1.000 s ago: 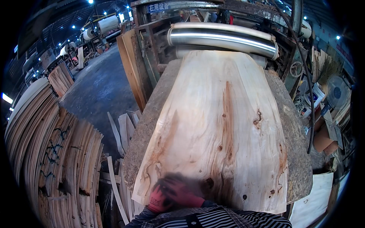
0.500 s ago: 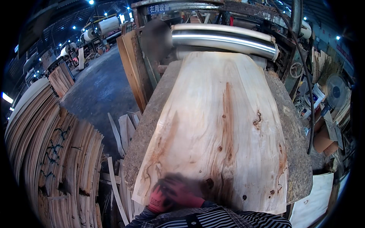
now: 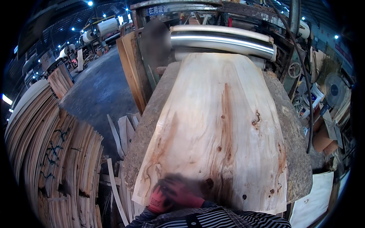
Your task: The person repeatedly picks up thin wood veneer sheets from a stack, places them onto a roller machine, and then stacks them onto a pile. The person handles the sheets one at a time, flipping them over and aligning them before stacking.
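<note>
Both red-gloved: overlapping left hand (image 3: 158, 200) with right hand (image 3: 185, 194) over near left of wood veneer sheet (image 3: 203, 117); blurred, cannot tell grip width.

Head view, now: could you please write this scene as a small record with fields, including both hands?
left hand: gloved in red, close against the other
right hand: gloved in red, beside the left
grip: fingertips blurred; cannot tell if anything is held
wood sheet: pale with brown streaks and knots, on a rough table
far end: near a shiny metal roller
far left: stacked wood sheets
far right: fan
</note>
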Available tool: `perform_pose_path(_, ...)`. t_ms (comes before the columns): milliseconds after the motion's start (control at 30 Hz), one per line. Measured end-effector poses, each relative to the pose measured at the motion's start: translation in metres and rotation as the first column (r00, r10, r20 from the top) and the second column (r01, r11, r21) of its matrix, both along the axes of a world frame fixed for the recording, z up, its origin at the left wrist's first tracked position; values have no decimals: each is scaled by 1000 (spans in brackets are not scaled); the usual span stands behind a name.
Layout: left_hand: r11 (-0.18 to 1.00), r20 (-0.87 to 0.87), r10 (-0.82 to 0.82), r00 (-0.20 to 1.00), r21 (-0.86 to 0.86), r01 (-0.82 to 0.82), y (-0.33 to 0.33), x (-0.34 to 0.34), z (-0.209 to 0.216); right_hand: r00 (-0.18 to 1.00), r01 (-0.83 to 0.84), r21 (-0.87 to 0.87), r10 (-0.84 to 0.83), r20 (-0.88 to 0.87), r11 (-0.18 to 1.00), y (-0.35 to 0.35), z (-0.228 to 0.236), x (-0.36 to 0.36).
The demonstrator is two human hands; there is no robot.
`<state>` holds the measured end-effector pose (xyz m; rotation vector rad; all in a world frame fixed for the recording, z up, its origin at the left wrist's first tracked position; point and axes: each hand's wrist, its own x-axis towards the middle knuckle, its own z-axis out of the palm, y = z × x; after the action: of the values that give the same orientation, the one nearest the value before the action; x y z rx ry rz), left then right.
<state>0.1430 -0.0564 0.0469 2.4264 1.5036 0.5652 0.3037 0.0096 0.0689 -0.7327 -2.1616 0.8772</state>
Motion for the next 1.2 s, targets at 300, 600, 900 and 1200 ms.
perform_pose_path(300, 1000, 39, -7, 999, -17, 8, 1, 2, 3, 1000, 13, 34, -13, 4, 999, 0, 1, 0)
perform_pose_path(600, 1000, 3, -10, 1000, -10, 10, 0, 1, 0, 1000, 11, 13, -11, -7, 1000, 0, 4, 2)
perform_pose_path(900, 999, 14, -9, 1000, -37, 10, 0, 1, 2, 1000, 17, 10, -17, -23, 1000, -1, 2, 1)
perform_pose_path(1200, 999, -8, -7, 1000, -43, 6, 0, 1, 2, 1000, 5, 1, -5, -28, 1000, -1, -3, 1)
